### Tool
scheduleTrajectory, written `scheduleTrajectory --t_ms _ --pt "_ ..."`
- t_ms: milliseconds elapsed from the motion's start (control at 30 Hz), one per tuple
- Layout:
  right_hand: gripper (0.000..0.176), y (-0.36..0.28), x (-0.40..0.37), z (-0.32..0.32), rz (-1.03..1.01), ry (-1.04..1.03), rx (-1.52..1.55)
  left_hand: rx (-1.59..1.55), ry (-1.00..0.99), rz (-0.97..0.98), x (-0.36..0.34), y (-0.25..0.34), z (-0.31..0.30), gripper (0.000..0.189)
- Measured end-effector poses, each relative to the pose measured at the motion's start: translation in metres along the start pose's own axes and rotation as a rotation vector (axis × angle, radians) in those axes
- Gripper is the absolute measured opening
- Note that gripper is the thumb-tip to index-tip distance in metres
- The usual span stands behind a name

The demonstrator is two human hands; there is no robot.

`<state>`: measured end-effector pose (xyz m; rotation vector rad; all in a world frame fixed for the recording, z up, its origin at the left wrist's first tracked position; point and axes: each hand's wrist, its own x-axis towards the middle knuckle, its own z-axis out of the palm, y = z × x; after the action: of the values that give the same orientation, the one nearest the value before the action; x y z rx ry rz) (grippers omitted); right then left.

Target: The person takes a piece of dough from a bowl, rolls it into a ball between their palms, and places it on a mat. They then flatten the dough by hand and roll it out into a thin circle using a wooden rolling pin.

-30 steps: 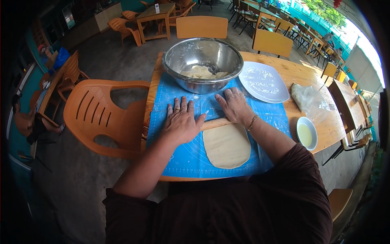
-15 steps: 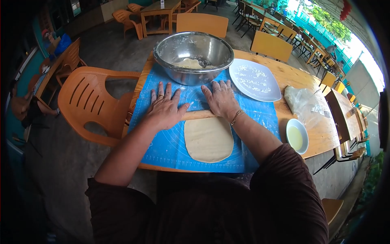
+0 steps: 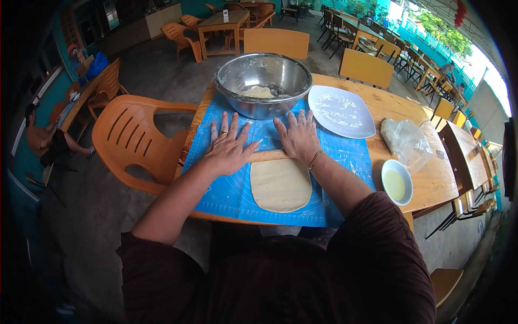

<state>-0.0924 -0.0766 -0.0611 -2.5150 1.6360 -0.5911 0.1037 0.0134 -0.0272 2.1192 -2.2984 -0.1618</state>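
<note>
wooden rolling pin (image 3: 270,155) beneath splayed left hand (image 3: 227,152) and right hand (image 3: 298,139), the latter more outstretched than before

We appear to be in an open-sided eatery: an orange slatted plastic armchair (image 3: 162,156) stands beside our light-brown wooden counter (image 3: 391,102), more surround a brown wooden table (image 3: 216,22) bearing a small white upright card (image 3: 225,15), and rows of wooden tables (image 3: 465,154) and yellowish wood-backed chairs (image 3: 367,67) line a grey concrete floor (image 3: 156,75) near a turquoise slatted fence (image 3: 438,49).
</note>
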Motion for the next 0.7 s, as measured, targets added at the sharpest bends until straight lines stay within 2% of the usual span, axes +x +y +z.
scheduleTrajectory --t_ms 33,100,133,200,233,300,333,400,433,500,700 --pt "0.078 0.005 0.005 0.004 -0.003 0.003 0.002 -0.003 -0.015 -0.016 0.0 0.001 -0.002 0.073" --pt "0.062 0.011 0.015 0.001 -0.037 0.007 0.021 -0.014 -0.021 -0.035 0.003 0.001 -0.003 0.073" --pt "0.062 0.017 0.015 0.0 -0.038 0.009 0.023 -0.026 -0.036 -0.047 0.004 0.0 -0.003 0.073" --pt "0.04 0.015 0.006 -0.022 -0.056 -0.015 0.337 -0.018 -0.038 -0.056 0.006 -0.001 -0.003 0.072" --pt "0.04 0.014 -0.002 -0.031 -0.058 -0.011 0.337 -0.016 -0.037 -0.065 0.007 -0.001 -0.003 0.072" --pt "0.031 0.013 -0.028 -0.042 -0.304 -0.018 0.234 -0.038 -0.023 -0.059 0.008 -0.002 -0.003 0.072" --pt "0.031 0.013 -0.038 -0.046 -0.298 -0.02 0.234 -0.057 -0.012 -0.051 0.007 -0.003 -0.002 0.071" --pt "0.031 0.016 -0.055 -0.05 -0.472 -0.122 0.144 -0.057 0.006 -0.025 0.003 -0.002 -0.001 0.07" --pt "0.031 0.02 -0.061 -0.049 -0.465 -0.118 0.143 -0.057 0.032 -0.005 0.001 -0.002 -0.001 0.068" --pt "0.029 0.026 -0.069 -0.045 -0.525 0.054 0.077 -0.047 0.074 0.04 -0.006 -0.001 0.003 0.066" --pt "0.022 0.016 -0.081 -0.063 -0.539 0.097 -0.001 -0.109 0.145 0.211 -0.046 0.021 0.0 0.054"
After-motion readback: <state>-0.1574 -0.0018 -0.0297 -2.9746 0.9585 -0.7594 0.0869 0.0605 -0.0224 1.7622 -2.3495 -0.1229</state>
